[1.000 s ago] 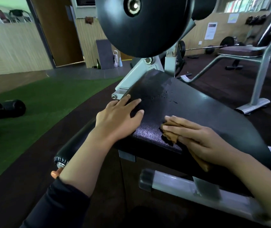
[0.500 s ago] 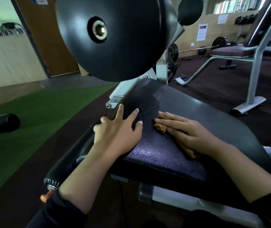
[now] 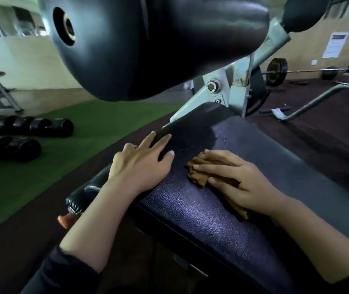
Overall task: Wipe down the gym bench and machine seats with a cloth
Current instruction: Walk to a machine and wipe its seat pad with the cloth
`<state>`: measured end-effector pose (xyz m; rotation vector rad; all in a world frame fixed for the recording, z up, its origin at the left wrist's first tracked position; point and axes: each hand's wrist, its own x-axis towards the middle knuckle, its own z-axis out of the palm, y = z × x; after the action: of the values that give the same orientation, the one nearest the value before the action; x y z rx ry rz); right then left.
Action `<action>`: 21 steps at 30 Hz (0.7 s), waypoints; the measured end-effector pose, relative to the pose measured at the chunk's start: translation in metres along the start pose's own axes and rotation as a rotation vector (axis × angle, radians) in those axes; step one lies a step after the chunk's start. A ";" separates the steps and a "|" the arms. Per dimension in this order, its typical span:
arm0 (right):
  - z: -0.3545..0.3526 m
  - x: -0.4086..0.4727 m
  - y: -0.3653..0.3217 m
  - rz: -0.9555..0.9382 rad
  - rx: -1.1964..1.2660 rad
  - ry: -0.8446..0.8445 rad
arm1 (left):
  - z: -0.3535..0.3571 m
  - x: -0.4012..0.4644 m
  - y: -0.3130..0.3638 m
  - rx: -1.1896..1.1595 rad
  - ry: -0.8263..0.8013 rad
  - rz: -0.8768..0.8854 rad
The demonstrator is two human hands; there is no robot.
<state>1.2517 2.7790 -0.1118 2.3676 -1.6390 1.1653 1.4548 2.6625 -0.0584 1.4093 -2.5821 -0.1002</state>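
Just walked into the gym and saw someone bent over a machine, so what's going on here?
A person is wiping the black padded seat of a gym machine. The right hand presses a brown cloth flat against the pad, fingers straight. The left hand rests open on the pad's left edge, bracing. A few droplets show on the pad ahead of the cloth, beneath the large roller pad overhead.

A cloth is pressed flat on the seat under the right hand; the left hand is laid just left of it. A roller pad hangs above; dumbbells lie far left.
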 end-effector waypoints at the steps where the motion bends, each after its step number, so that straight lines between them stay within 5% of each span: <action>1: 0.000 0.001 -0.001 0.002 -0.010 -0.041 | 0.000 0.000 0.000 -0.005 0.000 -0.012; 8: 0.017 0.060 0.006 0.037 -0.115 -0.168 | 0.001 0.002 0.007 -0.039 0.040 -0.081; 16: -0.014 0.048 0.067 0.370 -0.100 -0.007 | 0.010 0.020 0.015 -0.001 0.101 -0.083; 21: 0.011 0.023 0.013 0.233 -0.160 0.017 | 0.012 0.029 0.019 -0.001 0.089 -0.073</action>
<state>1.2514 2.7505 -0.1112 2.1102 -1.9640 1.0357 1.4218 2.6480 -0.0635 1.4737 -2.4599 -0.0485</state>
